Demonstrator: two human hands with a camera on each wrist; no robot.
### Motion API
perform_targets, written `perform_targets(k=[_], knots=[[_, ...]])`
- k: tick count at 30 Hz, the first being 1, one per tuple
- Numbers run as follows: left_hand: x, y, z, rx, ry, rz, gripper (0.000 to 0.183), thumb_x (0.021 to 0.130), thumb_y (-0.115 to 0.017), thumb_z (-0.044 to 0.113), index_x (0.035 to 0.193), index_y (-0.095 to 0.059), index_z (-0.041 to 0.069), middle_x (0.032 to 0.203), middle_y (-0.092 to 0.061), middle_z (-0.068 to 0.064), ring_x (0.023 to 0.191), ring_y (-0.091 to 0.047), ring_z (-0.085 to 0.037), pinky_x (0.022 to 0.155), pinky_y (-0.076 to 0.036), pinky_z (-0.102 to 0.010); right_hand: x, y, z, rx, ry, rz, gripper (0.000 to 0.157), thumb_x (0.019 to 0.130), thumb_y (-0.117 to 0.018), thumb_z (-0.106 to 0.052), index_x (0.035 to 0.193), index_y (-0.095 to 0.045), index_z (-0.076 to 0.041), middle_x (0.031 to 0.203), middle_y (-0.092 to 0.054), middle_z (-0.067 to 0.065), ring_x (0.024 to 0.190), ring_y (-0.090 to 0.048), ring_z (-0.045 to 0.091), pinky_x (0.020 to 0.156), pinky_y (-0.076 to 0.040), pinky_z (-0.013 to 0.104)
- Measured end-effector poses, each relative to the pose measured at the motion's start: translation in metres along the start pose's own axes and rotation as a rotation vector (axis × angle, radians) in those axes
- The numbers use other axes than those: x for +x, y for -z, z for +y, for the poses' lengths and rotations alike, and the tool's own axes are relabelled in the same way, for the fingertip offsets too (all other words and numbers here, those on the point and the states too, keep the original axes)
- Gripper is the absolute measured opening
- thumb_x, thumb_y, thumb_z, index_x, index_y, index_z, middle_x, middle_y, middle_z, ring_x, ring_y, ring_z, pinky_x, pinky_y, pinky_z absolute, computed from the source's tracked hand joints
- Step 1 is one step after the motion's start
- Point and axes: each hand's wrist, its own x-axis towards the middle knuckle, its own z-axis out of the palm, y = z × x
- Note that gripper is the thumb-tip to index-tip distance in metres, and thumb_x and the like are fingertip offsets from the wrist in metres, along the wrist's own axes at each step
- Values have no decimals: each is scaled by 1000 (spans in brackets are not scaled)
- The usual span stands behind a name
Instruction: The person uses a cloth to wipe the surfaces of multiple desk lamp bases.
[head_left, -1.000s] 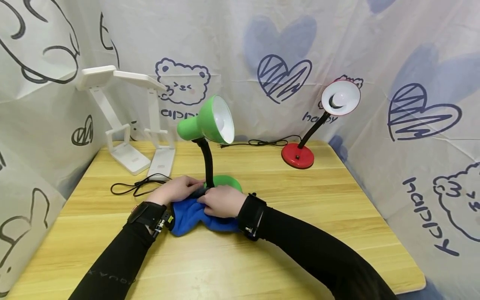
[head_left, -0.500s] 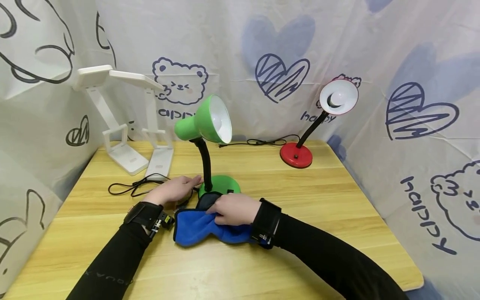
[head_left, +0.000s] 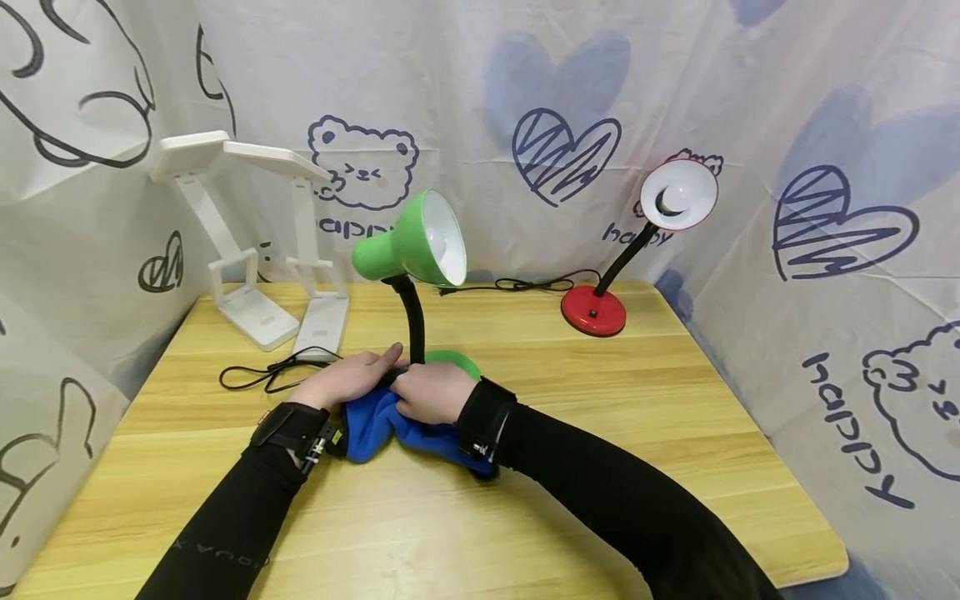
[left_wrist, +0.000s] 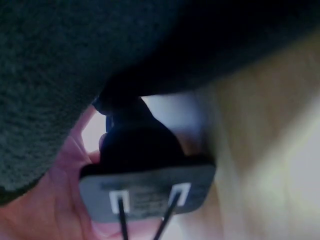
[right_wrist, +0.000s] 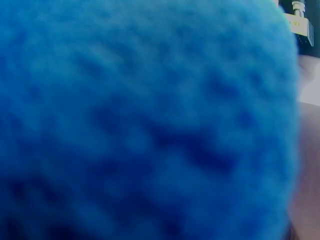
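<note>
A green desk lamp (head_left: 416, 242) with a black flexible neck stands mid-table, its round base partly covered. My right hand (head_left: 435, 390) grips a blue cloth (head_left: 371, 421) with a dark underside, bunched at the front of the base. This cloth fills most of the right wrist view. My left hand (head_left: 352, 377) holds the left side of the lamp base, thumb beside the neck and fingers mostly hidden. Below it, in the left wrist view, a black two-pin plug (left_wrist: 147, 192) is close to the palm, with dark cloth (left_wrist: 45, 90) above.
Two white folding lamps (head_left: 258, 317) stand at the back left, a black cord (head_left: 258, 379) coiled before them. A red desk lamp (head_left: 594, 311) is at the back right, its cord (head_left: 517, 285) trailing left. Printed curtains (head_left: 465, 83) enclose the wooden table (head_left: 637, 400).
My right hand with the cloth drew back right and toward me, uncovering the lamp base, then moved forward and left over it again. My left hand stayed at the base.
</note>
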Motion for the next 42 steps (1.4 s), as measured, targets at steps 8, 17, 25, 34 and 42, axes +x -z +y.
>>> perform_targets(k=[8, 17, 25, 34, 42], knots=[[-2, 0, 2, -8, 38, 1, 72, 95, -10, 71, 138, -52, 32, 143, -51, -6, 136, -41, -36, 110, -27, -56, -15, -1, -3, 21, 32, -21, 15, 98, -54, -32, 92, -66, -24, 75, -59, -8, 65, -55, 8, 59, -43, 25], [-2, -1, 3, 4, 51, -24, 75, 92, -6, 75, 141, -48, 36, 144, -50, -5, 137, -39, -38, 110, -25, -59, -65, -8, 17, 219, 125, -105, 28, 96, -54, -28, 120, -67, -26, 101, -67, -14, 78, -57, 3, 75, -47, 22], [-2, -1, 2, 16, 61, -24, 74, 92, -6, 75, 140, -48, 38, 147, -46, -6, 138, -37, -39, 110, -24, -60, -76, -11, 34, 305, 143, -136, 33, 95, -53, -25, 126, -64, -28, 107, -66, -15, 76, -56, 1, 71, -44, 19], [-1, -1, 1, -7, 36, -21, 69, 96, -10, 70, 139, -51, 35, 138, -56, 0, 135, -42, -34, 109, -28, -57, -30, -7, 19, 263, 127, -98, 36, 94, -55, -29, 129, -63, -28, 112, -67, -11, 85, -59, 5, 76, -46, 21], [1, -1, -3, 7, 22, -7, 68, 98, -10, 67, 139, -52, 33, 147, -46, -6, 138, -39, -33, 111, -28, -55, -10, -2, 20, 258, 80, -63, 36, 96, -53, -27, 131, -61, -25, 109, -68, -9, 76, -58, 3, 71, -45, 18]])
